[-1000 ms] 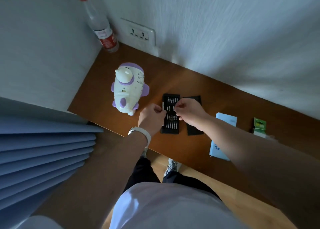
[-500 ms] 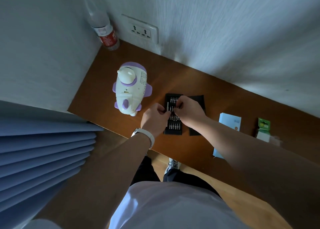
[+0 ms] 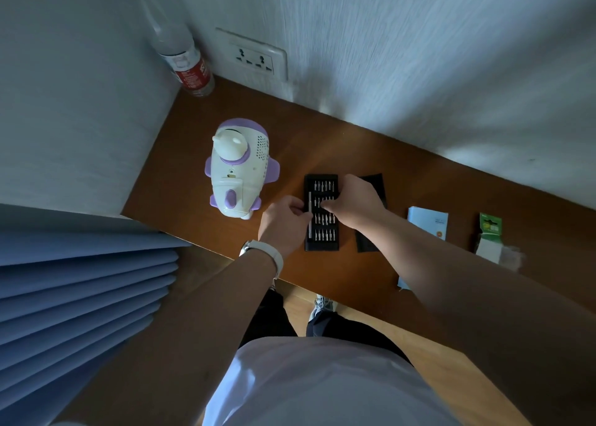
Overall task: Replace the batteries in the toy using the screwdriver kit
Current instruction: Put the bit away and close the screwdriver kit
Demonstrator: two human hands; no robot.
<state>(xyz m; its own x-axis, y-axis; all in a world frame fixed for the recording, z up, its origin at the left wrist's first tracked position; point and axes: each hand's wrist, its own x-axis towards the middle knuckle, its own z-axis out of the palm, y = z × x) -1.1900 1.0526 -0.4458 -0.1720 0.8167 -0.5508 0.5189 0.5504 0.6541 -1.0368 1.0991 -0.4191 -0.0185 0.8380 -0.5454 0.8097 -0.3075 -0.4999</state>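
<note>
Evidently the step in hand is choosing a tool. The toy [image 3: 238, 167] stands untouched at centre left on the tabletop [image 3: 322, 142]. At frame centre the screwdriver kit [image 3: 322, 246] lies open, with rows of bits in its slots and the silver driver handle [image 3: 310, 232] along its left edge. The left hand [image 3: 283, 222] curls its fingertips onto that handle, seemingly pinching it. The right hand [image 3: 354, 203] bends its fingers onto the second row — whether it has a bit, I cannot tell. Next, probably, a matching bit must be seated in the handle.

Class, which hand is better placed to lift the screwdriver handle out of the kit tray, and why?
Left. The left hand curls its fingertips onto the screwdriver handle at the tray's left edge; the right hand is over the bits.
</note>
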